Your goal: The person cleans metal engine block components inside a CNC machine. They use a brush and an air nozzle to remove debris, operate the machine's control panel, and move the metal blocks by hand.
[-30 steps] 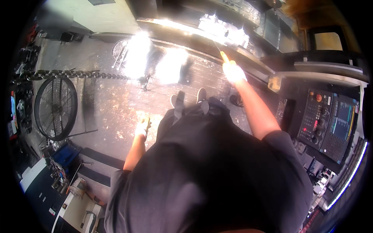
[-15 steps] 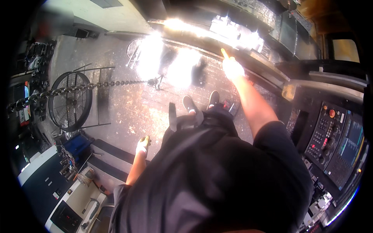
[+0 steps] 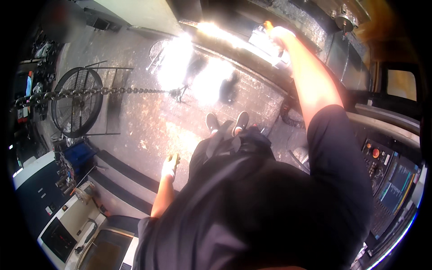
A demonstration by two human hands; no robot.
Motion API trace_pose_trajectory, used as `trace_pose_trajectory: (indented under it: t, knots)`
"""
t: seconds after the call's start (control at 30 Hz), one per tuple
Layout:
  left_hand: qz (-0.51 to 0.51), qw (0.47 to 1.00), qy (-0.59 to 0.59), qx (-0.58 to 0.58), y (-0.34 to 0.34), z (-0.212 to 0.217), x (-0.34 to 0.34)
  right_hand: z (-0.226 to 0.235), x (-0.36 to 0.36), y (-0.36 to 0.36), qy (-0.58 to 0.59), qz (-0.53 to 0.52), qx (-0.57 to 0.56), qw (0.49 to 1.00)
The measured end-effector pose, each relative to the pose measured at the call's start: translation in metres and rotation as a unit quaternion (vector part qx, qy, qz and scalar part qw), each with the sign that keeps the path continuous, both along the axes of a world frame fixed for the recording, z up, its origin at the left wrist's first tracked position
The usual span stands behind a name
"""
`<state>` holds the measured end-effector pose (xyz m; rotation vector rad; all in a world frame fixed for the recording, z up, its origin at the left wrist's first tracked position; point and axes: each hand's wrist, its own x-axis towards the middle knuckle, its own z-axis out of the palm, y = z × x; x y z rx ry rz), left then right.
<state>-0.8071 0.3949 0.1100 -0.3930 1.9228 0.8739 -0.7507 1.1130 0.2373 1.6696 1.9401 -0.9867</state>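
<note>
From the head view, I'd keep the right hand [image 3: 279, 38] steady at the bright metal block [image 3: 264, 45] behind the machine's ledge [image 3: 253, 65], its grip unreadable in glare, the left hand [image 3: 170, 166] hanging loose, apparently empty.

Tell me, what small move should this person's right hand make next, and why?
Perhaps the right hand should settle gently on the bright metal piece: its arm is stretched out and the hand is right at that piece in view, while the left hand hangs low, well away. Glare hides whether they already touch.
</note>
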Motion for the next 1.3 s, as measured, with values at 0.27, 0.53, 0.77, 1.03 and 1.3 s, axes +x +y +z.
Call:
trace_pose_trajectory:
  t: [0.27, 0.53, 0.77, 1.03, 1.3]
  knots:
    - [0.106, 0.989, -0.087, -0.056, -0.157, -0.081, 0.071, -0.048, 0.101, 0.121, 0.177, -0.249, -0.059, 0.95]
    - [-0.132, 0.987, -0.037, -0.083, -0.065, -0.022, 0.045, -0.005, 0.175, 0.091, 0.111, -0.086, -0.03, 0.99]
    - [-0.083, 0.995, -0.007, -0.057, 0.077, -0.014, -0.016, 0.067, 0.252, 0.015, 0.052, -0.021, -0.068, 0.996]
    - [-0.224, 0.974, 0.019, 0.007, 0.165, -0.002, -0.03, 0.066, 0.341, -0.05, 0.207, -0.185, -0.121, 0.953]
    - [-0.327, 0.943, 0.054, -0.035, 0.157, 0.007, -0.027, -0.049, 0.493, -0.098, 0.403, -0.413, -0.21, 0.789]
